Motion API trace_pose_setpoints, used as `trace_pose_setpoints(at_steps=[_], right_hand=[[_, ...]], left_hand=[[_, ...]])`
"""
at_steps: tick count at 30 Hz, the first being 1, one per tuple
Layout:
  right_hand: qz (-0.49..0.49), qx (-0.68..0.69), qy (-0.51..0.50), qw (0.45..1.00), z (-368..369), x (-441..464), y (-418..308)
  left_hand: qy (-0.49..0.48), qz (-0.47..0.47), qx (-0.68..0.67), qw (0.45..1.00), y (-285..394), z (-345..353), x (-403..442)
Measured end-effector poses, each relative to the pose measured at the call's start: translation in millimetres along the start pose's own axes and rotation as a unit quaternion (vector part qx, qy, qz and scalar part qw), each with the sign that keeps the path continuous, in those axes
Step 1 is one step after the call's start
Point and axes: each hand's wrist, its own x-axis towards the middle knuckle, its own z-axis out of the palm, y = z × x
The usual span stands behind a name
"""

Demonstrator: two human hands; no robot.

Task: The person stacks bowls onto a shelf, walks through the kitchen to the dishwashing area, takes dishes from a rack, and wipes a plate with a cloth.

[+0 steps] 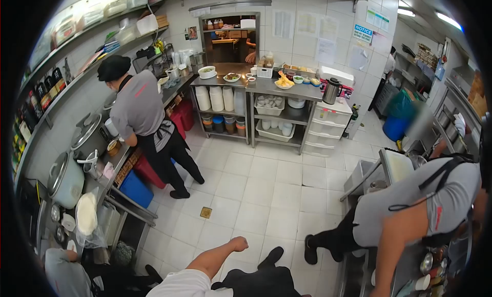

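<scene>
My left hand (239, 244) hangs in front of me above the white tiled floor (246, 194). Its fingers are curled in, and nothing shows in or sticks out of them. It touches nothing that I can see. A white sleeve (182, 285) covers my upper arm. Below lie my black apron (256, 282) and a dark shoe (271, 256). My right hand is out of the picture. Ahead, a steel counter (302, 92) holds a white bowl (207, 72), a plate of food (232, 77) and a plate of fried food (284, 81).
At the left counter stands a person in a black cap (141, 99), near large pots (66, 179). Another person (410, 210) leans over the right-hand counter. A third person (66, 271) is at lower left. A drain (206, 212) sits in the floor; a blue bin (397, 122) stands far right.
</scene>
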Motion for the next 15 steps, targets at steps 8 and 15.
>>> trace_pose_setpoints(at_steps=[8,15], right_hand=[[-0.256,-0.533,-0.143,0.794,-102.7,269.3,-234.8],[-0.012,-0.095,-0.068,0.993,-147.8,401.9,-333.2]], left_hand=[[-0.022,0.061,0.162,0.985,-80.0,-30.5,-3.3],[-0.178,-0.117,0.057,0.975,-85.6,7.2,-31.2]])
